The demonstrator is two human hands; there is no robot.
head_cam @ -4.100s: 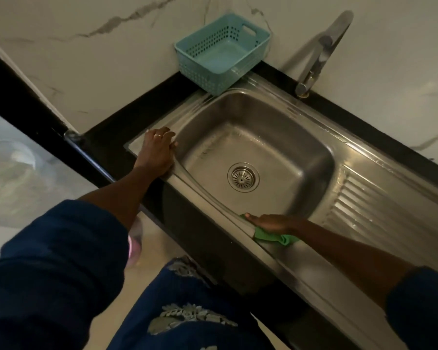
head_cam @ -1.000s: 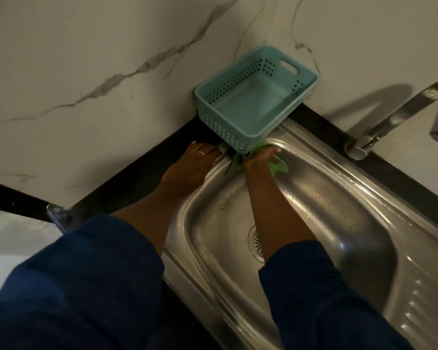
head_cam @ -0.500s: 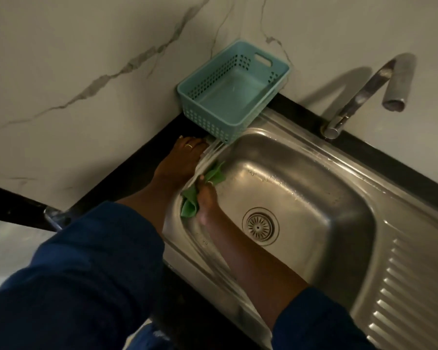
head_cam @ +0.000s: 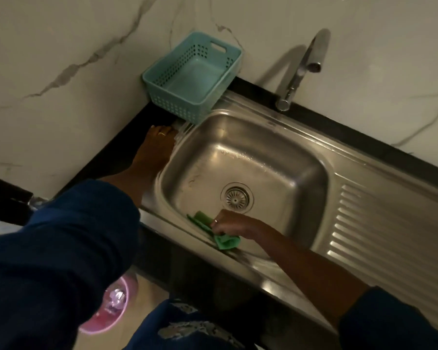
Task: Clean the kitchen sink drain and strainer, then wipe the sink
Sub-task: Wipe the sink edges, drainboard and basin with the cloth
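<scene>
Nearest, low at the left, a round pink plastic bucket (head_cam: 109, 310) stands on the floor, partly hidden behind the person's dark blue left sleeve (head_cam: 53, 261). The right forearm reaches in from the near right over the front rim of the stainless steel sink (head_cam: 276, 157).

The right hand (head_cam: 229, 224) is clenched over a crumpled green cleaning cloth (head_cam: 218, 234), pressing it against the near inner wall of the basin, just below the front rim. One end of the cloth sticks out to the left of the knuckles and another bunch shows below the hand, on the rim side, so the hand sits on the cloth's middle. A ring shows on one finger.

Just beyond the hand, on the basin floor, sits the round metal drain strainer (head_cam: 236, 197), seated in its opening and close to the knuckles but not touching them. To the right of the basin runs the ribbed steel draining board (head_cam: 379, 238).

The left hand (head_cam: 157, 150) lies flat and open, palm down, on the black countertop (head_cam: 122, 150) at the basin's far left corner, holding nothing, with a ring on one finger.

Just past its fingertips a rectangular teal perforated plastic basket (head_cam: 192, 77) stands in the corner against the white marble-veined wall (head_cam: 61, 46). Farther right, a curved chrome tap (head_cam: 301, 69) rises behind the sink.
</scene>
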